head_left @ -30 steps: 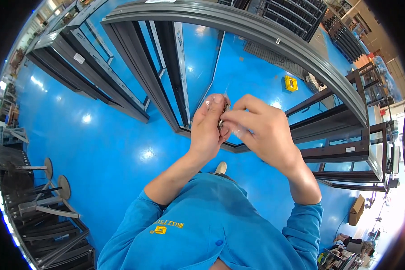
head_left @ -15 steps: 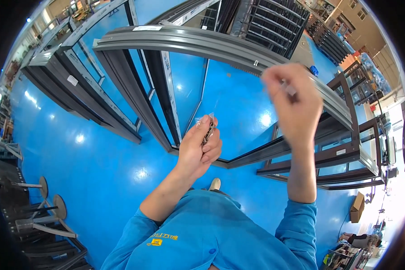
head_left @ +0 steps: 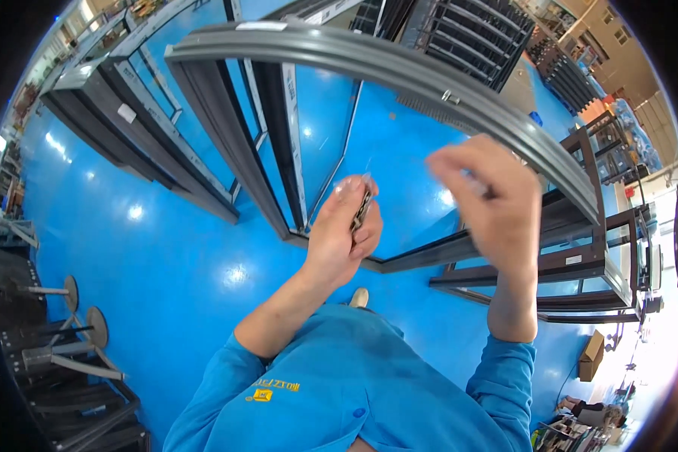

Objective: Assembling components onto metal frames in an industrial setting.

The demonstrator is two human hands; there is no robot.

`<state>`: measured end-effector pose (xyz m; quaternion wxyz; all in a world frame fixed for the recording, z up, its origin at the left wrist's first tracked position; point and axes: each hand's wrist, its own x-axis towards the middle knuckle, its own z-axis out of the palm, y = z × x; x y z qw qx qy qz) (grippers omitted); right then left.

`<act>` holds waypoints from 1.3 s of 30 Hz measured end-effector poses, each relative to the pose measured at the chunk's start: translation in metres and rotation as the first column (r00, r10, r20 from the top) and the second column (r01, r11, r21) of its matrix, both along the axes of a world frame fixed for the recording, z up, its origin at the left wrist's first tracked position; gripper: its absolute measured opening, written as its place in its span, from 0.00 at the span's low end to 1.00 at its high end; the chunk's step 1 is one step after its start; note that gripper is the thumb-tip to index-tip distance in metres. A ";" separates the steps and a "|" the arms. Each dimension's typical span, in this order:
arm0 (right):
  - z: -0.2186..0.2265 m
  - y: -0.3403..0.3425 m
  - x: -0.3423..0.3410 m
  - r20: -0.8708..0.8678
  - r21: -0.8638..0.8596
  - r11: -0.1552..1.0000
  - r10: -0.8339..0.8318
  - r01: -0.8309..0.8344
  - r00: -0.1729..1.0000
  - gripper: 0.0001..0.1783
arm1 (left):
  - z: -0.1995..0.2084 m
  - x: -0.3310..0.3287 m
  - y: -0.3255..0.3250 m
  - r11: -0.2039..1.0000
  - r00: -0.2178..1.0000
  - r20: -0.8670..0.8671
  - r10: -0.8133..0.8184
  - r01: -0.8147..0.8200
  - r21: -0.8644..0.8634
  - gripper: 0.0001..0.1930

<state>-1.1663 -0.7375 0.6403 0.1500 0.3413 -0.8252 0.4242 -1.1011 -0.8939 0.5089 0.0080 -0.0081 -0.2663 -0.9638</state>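
Observation:
In the middle, my left hand is closed around a small clear plastic packet of shiny metal pieces; the pieces are too small to name. To its right hovers my right hand, slightly blurred, its fingers curled over something small and pale that I cannot make out. Just beyond it arches the top rail of a dark grey window or door frame. A small shiny metal fitting sits on that rail. Both hands are apart from the frame.
More dark frames lean at the left, and others stand at the right. A black rack is at the back. Metal stands with round discs are at lower left, a cardboard box at lower right. The floor is glossy blue.
My right hand has dropped a little. The left hand has risen slightly and turned, with the packet still in its grip. The view has shifted a little, so the rail appears higher.

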 end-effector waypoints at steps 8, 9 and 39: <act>-0.064 -0.018 0.020 0.208 0.025 0.971 0.226 -0.236 0.952 0.04 | -0.001 0.001 0.011 0.985 0.990 -0.021 0.138 -0.140 -0.099 0.17; -0.062 -0.019 0.022 0.219 0.031 0.978 0.193 -0.205 0.956 0.04 | -0.003 0.001 0.012 0.980 0.988 -0.019 0.151 -0.152 -0.128 0.17; -0.083 -0.014 0.008 0.546 -0.173 0.982 0.159 -0.075 0.822 0.05 | -0.007 0.012 0.016 0.999 0.999 0.047 0.014 -0.013 -0.030 0.13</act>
